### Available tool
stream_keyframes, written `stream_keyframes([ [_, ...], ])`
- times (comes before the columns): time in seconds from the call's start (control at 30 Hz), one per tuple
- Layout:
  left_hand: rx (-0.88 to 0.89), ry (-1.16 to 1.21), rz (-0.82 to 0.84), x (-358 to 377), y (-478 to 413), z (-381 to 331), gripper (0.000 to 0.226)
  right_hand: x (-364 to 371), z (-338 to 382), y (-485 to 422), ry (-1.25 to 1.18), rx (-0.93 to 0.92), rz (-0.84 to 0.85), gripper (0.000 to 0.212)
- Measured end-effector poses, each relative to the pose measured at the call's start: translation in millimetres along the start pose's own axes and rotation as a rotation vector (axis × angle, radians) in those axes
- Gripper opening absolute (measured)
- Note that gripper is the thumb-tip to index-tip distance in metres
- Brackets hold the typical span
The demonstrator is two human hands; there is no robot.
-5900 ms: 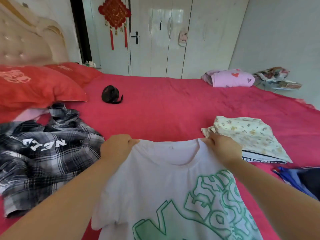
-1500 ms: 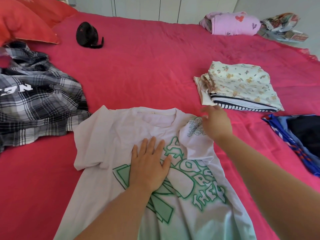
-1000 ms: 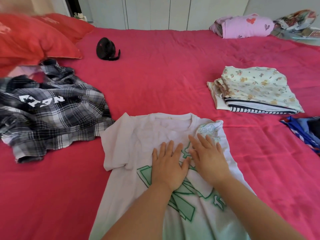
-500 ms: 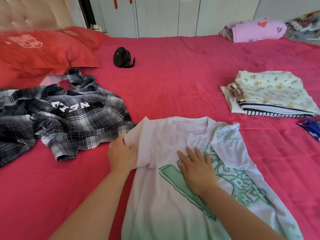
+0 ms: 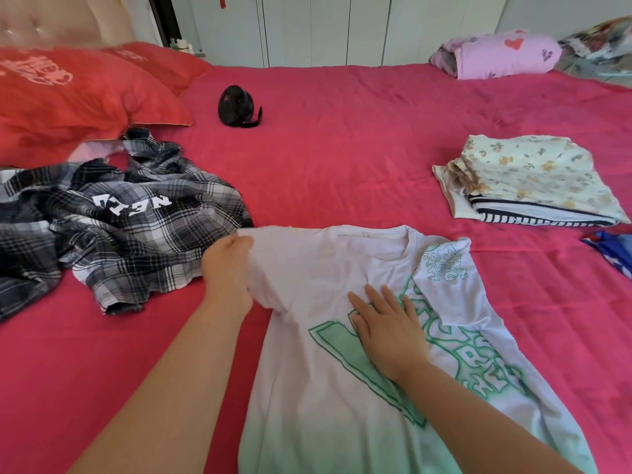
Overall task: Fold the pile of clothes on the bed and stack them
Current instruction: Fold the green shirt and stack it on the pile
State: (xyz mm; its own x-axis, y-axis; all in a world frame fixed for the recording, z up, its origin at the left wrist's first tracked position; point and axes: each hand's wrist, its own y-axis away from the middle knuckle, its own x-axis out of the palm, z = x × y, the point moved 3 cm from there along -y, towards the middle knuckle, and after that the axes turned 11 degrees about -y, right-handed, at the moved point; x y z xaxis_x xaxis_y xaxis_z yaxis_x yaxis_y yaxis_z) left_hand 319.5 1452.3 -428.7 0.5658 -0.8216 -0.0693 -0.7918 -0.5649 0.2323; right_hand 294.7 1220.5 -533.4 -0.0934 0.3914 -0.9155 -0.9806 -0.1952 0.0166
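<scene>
White T-shirt [image 5: 325, 388] lies flat on the red bed [image 5: 342, 165], collar away from me, long axis running from me toward the far wall. My left hand [image 5: 229, 268] grips its left sleeve, raised off the sheet. My right hand [image 5: 386, 323] lies flat with fingers straight, pressing the chest print. My judgement: the sleeve folds rightward, toward the right hand. The sheet is soft and creased. Plaid shirt [image 5: 119, 217] lies unfolded just left. Folded stack [image 5: 526, 179], at least 2 items, lies far right. Wardrobe doors stand beyond.

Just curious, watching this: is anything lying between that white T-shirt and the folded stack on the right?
Nothing visible does: only pink bedsheet lies between the white T-shirt and the folded stack. The blue garment lies further right.
</scene>
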Motion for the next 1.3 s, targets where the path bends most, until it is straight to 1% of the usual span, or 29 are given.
stream_keyframes([
  [0.07,0.225,-0.109,0.063,22.5,17.4,-17.6,0.015,-2.5,0.1,0.2,-0.022,-0.001,0.01,0.046],
  [0.1,0.345,-0.193,0.105,35.5,27.9,-24.3,0.015,-4.5,0.6,-0.2,-0.044,-0.002,0.019,0.046],
  [0.13,0.464,-0.315,0.18,50.2,38.6,-28.8,0.021,-7.5,1.7,-0.3,-0.072,-0.009,0.027,0.045],
  [0.17,0.572,-0.461,0.314,65.8,48.4,-28.9,0.027,-11.4,2.8,0.2,-0.104,-0.021,0.033,0.044],
  [0.2,0.672,-0.623,0.483,82.1,59.2,-24.8,0.03,-16.7,3.5,2.2,-0.138,-0.037,0.032,0.043],
  [0.23,0.746,-0.783,0.634,95.0,69.5,-17.3,0.025,-23.3,3.1,5.4,-0.172,-0.057,0.013,0.041],
  [0.27,0.772,-0.899,0.729,102.4,76.9,-6.7,0.013,-30.7,0.6,9.7,-0.206,-0.081,-0.027,0.037],
  [0.3,0.775,-0.959,0.738,104.2,80.0,4.2,0.014,-38.4,-3.8,14.6,-0.242,-0.09,-0.078,0.034],
  [0.33,0.778,-0.955,0.676,101.6,79.8,12.9,0.025,-45.9,-9.8,20.0,-0.28,-0.068,-0.125,0.031],
  [0.4,0.736,-0.851,0.407,83.5,74.5,22.2,0.035,-58.4,-23.0,29.5,-0.343,0.022,-0.192,0.028],
  [0.43,0.705,-0.857,0.307,73.0,70.1,28.5,0.037,-62.5,-28.3,32.5,-0.361,0.052,-0.216,0.026],
  [0.47,0.671,-0.929,0.253,63.5,65.8,36.1,0.041,-65.4,-31.9,33.9,-0.37,0.068,-0.235,0.024],
  [0.5,0.638,-1.039,0.237,55.3,61.8,45.3,0.046,-67.0,-33.4,33.4,-0.378,0.077,-0.247,0.024],
  [0.57,0.615,-1.251,0.257,44.3,59.8,61.4,0.057,-67.4,-29.7,28.1,-0.394,0.088,-0.242,0.028],
  [0.6,0.62,-1.297,0.279,41.8,59.3,67.0,0.06,-66.3,-25.1,24.3,-0.398,0.087,-0.231,0.032],
  [0.67,0.63,-1.314,0.311,41.7,57.2,70.4,0.061,-62.8,-14.5,15.1,-0.376,0.078,-0.206,0.039],
  [0.77,0.673,-1.196,0.333,49.5,52.5,62.8,0.051,-58.3,-5.3,2.0,-0.271,0.067,-0.155,0.045],
  [0.8,0.726,-1.146,0.383,53.1,55.8,60.0,0.049,-58.0,-5.7,-2.2,-0.255,0.075,-0.127,0.045],
  [0.9,0.967,-1.003,0.628,62.1,75.4,53.1,0.05,-61.1,-11.0,-11.0,-0.234,0.053,-0.032,0.038],
  [0.93,1.031,-0.973,0.685,64.2,80.8,50.4,0.049,-64.5,-13.7,-12.6,-0.248,0.04,-0.029,0.036],
  [0.97,1.068,-0.935,0.704,66.6,82.7,46.9,0.048,-70.2,-17.6,-14.5,-0.272,0.039,-0.05,0.035],
  [1.0,1.073,-0.878,0.679,69.8,80.6,41.9,0.045,-78.1,-23.1,-17.0,-0.295,0.047,-0.093,0.034],
  [1.03,1.053,-0.804,0.618,73.5,74.7,35.7,0.04,-87.2,-30.1,-20.2,-0.312,0.061,-0.145,0.034],
  [1.07,1.029,-0.752,0.532,77.4,65.7,28.1,0.036,-97.5,-38.9,-24.2,-0.318,0.077,-0.196,0.035],
  [1.1,1.004,-0.752,0.448,81.6,55.1,20.7,0.034,-108.0,-48.6,-29.0,-0.305,0.087,-0.237,0.036],
  [1.13,0.978,-0.803,0.389,86.6,43.7,14.8,0.034,-118.0,-58.6,-34.2,-0.275,0.095,-0.266,0.037],
  [1.2,0.931,-0.963,0.358,98.7,18.9,10.3,0.039,-134.8,-80.6,-46.6,-0.201,0.123,-0.282,0.042],
  [1.23,0.912,-1.041,0.367,104.6,6.1,10.5,0.041,-140.2,-91.4,-53.9,-0.16,0.15,-0.26,0.044],
  [1.3,0.866,-1.176,0.377,115.6,-17.2,13.7,0.045,-144.1,-109.4,-70.1,-0.051,0.199,-0.166,0.047],
])
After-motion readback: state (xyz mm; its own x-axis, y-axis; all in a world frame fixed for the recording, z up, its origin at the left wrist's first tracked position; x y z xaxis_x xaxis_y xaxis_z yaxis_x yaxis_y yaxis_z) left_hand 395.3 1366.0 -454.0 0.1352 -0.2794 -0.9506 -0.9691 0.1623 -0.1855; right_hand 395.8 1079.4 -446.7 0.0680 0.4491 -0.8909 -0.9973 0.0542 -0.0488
